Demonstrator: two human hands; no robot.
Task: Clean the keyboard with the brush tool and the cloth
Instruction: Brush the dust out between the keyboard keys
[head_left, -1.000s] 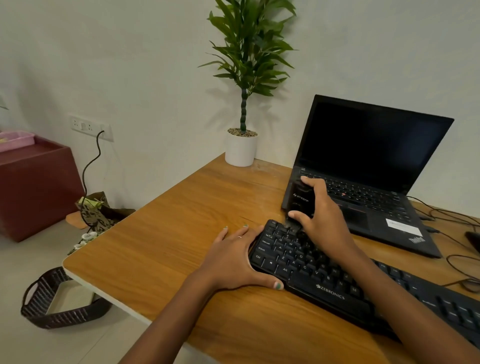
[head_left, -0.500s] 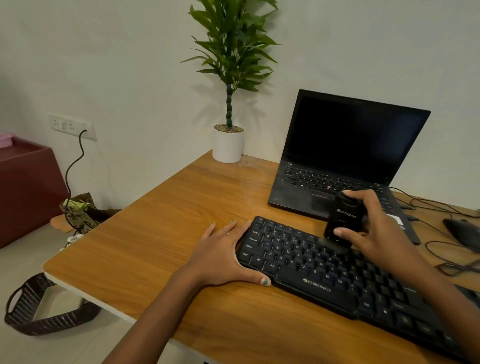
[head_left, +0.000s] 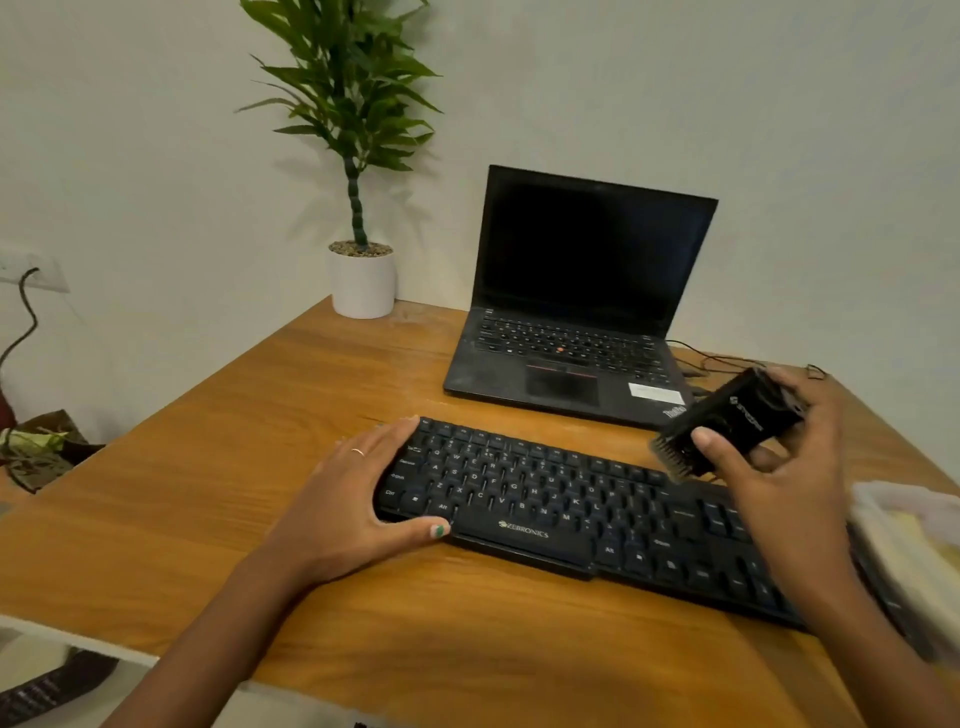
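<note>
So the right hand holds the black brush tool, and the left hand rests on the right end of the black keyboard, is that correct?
Not quite. In the head view the left hand rests on the left end of the black keyboard. The right hand does hold the black brush tool.

The right hand (head_left: 779, 467) lifts the brush tool (head_left: 727, 423) off the keyboard (head_left: 545, 499), carrying it right, tilted, bristles clear of the keys, thumb and fingers (head_left: 714, 441) gripping the body.

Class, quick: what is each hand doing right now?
Left hand: open, resting on the keyboard's left end.
Right hand: gripping the brush tool, lifted above the keys.
</note>
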